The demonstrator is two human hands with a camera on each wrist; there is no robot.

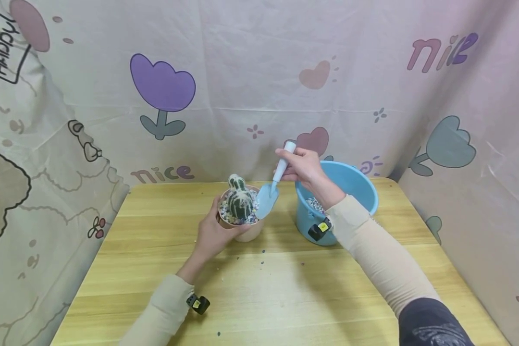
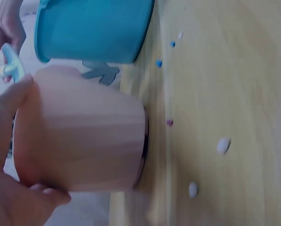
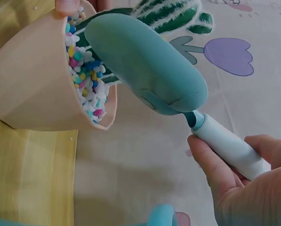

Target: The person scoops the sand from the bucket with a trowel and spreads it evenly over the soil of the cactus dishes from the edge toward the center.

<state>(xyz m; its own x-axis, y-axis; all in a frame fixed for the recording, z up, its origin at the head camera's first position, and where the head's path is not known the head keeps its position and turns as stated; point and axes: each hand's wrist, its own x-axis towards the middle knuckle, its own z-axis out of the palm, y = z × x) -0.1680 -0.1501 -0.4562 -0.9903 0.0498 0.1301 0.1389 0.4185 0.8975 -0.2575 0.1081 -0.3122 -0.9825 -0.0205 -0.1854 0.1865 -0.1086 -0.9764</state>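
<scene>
My left hand [image 1: 212, 234] grips a peach-coloured pot [image 1: 252, 234] around its side near the rim. A green striped cactus [image 1: 240, 204] with white fuzz stands in the pot, among small multicoloured pebbles [image 3: 86, 70]. In my right hand [image 1: 306, 166] is the white handle of a small light-blue trowel [image 1: 267, 201], pointing up, with its blade slanting down over the pot's right rim. The right wrist view shows the back of the blade [image 3: 145, 61] close beside the cactus. Whether the blade holds any pebbles cannot be seen there.
A blue bucket [image 1: 304, 223] with pebbles [image 1: 315, 205] inside stands right of the pot, under my right forearm. Several loose pebbles [image 2: 224, 145] lie scattered on the wooden table [image 1: 155, 269]. A printed cloth [image 1: 242, 72] hangs behind the table and along its sides.
</scene>
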